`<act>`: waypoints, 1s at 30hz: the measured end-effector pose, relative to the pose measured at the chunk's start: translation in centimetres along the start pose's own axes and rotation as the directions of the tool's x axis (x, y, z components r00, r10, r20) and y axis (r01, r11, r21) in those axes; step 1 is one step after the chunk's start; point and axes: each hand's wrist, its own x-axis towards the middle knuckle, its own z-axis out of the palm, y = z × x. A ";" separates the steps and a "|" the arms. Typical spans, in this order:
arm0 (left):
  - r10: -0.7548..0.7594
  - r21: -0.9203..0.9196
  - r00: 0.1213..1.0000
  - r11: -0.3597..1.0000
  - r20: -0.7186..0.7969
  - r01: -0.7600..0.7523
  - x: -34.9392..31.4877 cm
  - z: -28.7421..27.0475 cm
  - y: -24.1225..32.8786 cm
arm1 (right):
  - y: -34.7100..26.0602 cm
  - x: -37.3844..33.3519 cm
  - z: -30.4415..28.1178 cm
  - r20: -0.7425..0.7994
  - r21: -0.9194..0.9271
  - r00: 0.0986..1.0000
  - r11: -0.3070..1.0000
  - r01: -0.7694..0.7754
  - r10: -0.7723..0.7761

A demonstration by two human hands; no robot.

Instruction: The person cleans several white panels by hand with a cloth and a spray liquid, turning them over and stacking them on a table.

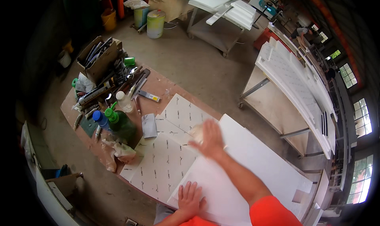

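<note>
My left hand [190, 198] lies flat with fingers spread on the near edge of a large white panel [245, 178]. Further out, my right hand [211, 141], blurred by motion, presses a pale rag-like wad [196, 133] against the panel's far left edge; its exact kind is smeared. Beneath and to the left lie white sheets with a printed film [166, 162], partly covered by the panel. A small grey-white sheet [149, 126] rests at their far left edge.
Left on the brown workbench [170, 87] stand a green bottle [120, 123], a blue-capped bottle [101, 119], a clear bottle [124, 101], crumpled paper [118, 149] and a cardboard box [99, 57] of tubes. A trolley [277, 103] with white panels stands right; another cart [215, 32] is farther back.
</note>
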 end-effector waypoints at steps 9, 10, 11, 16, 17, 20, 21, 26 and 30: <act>0.001 0.011 0.999 1.000 0.050 -0.001 0.1 -0.2 0.1 | 9.4 0.4 0.2 -0.293 0.061 0.912 0.957 -0.283 0.288; 0.011 0.001 0.998 1.000 0.063 -0.011 0.2 -0.4 0.0 | 11.5 -1.6 0.5 -0.292 0.076 0.890 0.936 -0.344 0.350; 0.018 0.002 0.998 1.000 0.066 -0.018 0.5 -0.5 0.0 | 15.9 -4.1 0.9 -0.217 0.075 0.849 0.876 -0.477 0.481; 0.038 0.001 0.997 0.999 0.071 -0.039 0.7 -0.5 0.6 | 31.3 -27.4 1.0 -0.074 0.050 0.288 0.292 -0.955 0.955; 0.035 0.004 0.997 0.999 0.065 -0.035 0.8 -0.5 0.7 | 31.4 -31.0 1.5 -0.112 0.073 0.116 0.124 -0.990 0.987; 0.077 0.011 0.997 0.997 0.009 -0.077 0.3 -0.2 0.7 | 31.8 -32.1 1.7 -0.099 0.012 0.022 0.023 -1.000 0.995; 0.075 -0.005 0.997 0.997 -0.017 -0.076 0.1 0.0 0.7 | 32.4 -31.0 1.9 -0.068 -0.037 0.065 0.062 -0.997 0.996; 0.115 -0.139 0.991 0.983 -0.068 -0.124 0.2 -0.4 0.3 | 15.9 -9.7 0.5 -0.201 -0.001 0.809 0.826 -0.563 0.552; -0.100 -0.396 0.979 0.918 -0.178 0.022 -1.1 -2.4 -2.2 | -4.9 -8.2 1.5 -0.185 0.048 0.969 0.987 -0.155 0.161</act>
